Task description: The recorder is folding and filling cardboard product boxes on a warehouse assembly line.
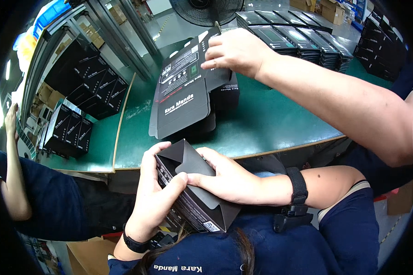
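A black cardboard box (pixel 198 211) is held in front of my body, tilted, with one end facing up and a grey-black flap (pixel 193 166) folded partly into it. My left hand (pixel 152 195) grips the box along its left side, thumb on the flap. My right hand (pixel 229 179) holds the right side, its thumb near the left one at the flap's edge. The box's underside is hidden. Beyond it, flat unfolded black cartons (pixel 181 103) lie on the green table, nearest to a co-worker's hand (pixel 241 51) reaching in from the right.
Folded black boxes stand in a large stack (pixel 89 80) and a smaller stack (pixel 69 130) on the left. Several piles of flat black packages (pixel 298 39) sit at the back right, beside a fan (pixel 206 10). Another person's arm (pixel 13 183) shows at far left. The table's front edge (pixel 243 155) runs just beyond my hands.
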Demonstrator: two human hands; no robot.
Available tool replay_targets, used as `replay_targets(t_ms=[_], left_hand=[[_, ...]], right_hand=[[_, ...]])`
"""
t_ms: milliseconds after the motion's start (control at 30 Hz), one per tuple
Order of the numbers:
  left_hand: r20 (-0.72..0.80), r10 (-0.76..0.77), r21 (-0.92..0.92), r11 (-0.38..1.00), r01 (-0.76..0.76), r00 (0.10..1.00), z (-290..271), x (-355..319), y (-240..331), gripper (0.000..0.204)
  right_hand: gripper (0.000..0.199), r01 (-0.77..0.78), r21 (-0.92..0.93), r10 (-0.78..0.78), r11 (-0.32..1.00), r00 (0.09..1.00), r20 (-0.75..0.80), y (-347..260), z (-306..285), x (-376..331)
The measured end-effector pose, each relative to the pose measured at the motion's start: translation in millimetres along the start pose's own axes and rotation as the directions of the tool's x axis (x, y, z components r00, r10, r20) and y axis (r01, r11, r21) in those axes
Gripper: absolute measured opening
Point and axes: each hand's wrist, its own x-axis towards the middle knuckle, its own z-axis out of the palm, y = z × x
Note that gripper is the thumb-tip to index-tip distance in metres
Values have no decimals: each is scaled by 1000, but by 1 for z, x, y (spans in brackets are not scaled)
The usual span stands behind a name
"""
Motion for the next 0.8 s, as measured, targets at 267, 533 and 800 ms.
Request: replay_targets(t_ms=[267,533,800], left_hand=[[-15,-14,-20,1000,13,1000,3,-1,16,60],[-76,12,-109,994,-21,997,8,-9,9,60],[-131,71,-147,985,-90,989,2,-10,6,58]], right_hand=[[39,-219,458,246,861,969,-1,-32,30,-36],[47,-165,465,154,870,986,61,-29,27,-45],[49,-292,507,69,811,908,413,-26,21,-61]])
